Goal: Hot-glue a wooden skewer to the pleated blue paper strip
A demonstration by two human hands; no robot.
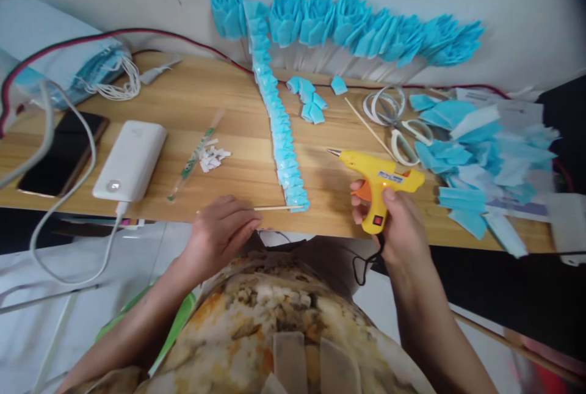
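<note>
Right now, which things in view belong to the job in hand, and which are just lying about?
In the job: thin stick in left hand; yellow glue gun in right hand; pleated blue strip.

Apparently just lying about: dark phone; white power bank.

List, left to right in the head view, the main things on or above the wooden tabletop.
Black rectangular phone, white plastic power bank, small white scraps, long pleated light-blue strip, yellow plastic glue gun, pile of light-blue pieces.

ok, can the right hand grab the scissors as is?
Probably not: the right hand is wrapped around the yellow glue gun, so it would likely need to set that down first. The scissors lie close, just past the gun, handles mostly uncovered.
</note>
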